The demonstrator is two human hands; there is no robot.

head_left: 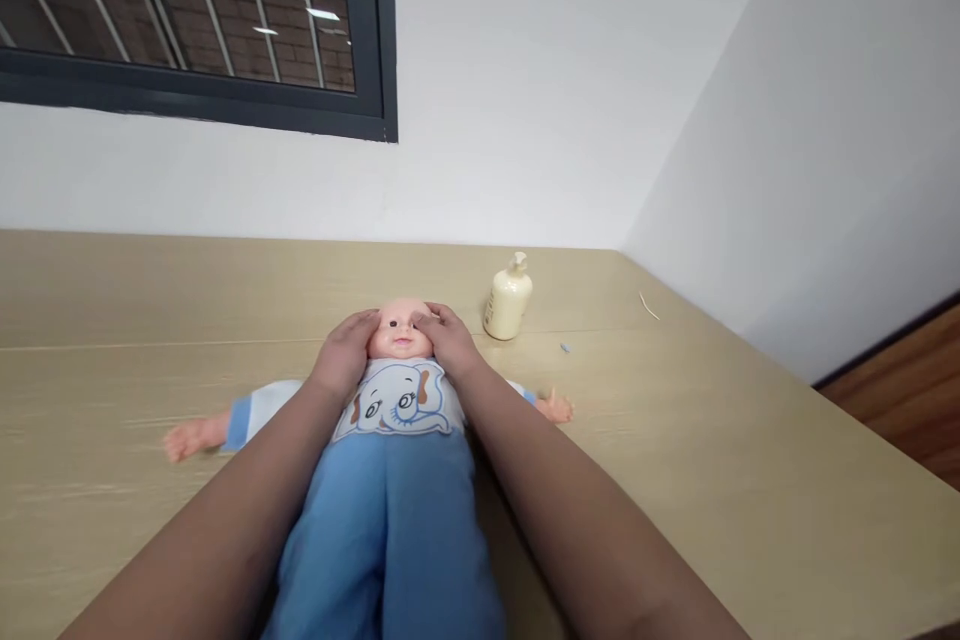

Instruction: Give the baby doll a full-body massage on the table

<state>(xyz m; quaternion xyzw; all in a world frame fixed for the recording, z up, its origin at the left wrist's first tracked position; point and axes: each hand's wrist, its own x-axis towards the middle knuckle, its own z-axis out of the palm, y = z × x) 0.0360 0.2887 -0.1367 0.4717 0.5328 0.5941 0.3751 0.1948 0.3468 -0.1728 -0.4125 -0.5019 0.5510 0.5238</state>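
A baby doll (397,420) lies on its back on the wooden table (712,440), head away from me, arms spread out. It wears a white top with an elephant print and blue trousers. My left hand (346,352) cups the left side of the doll's head. My right hand (448,335) rests on the right side of the head, with fingers over the doll's eye and brow. Both forearms run along either side of the doll's body.
A cream pump bottle (508,300) stands on the table just right of the doll's head. A small blue scrap (565,347) and a thin stick (649,306) lie farther right. White walls meet at the back right corner; a dark-framed window (225,30) is upper left.
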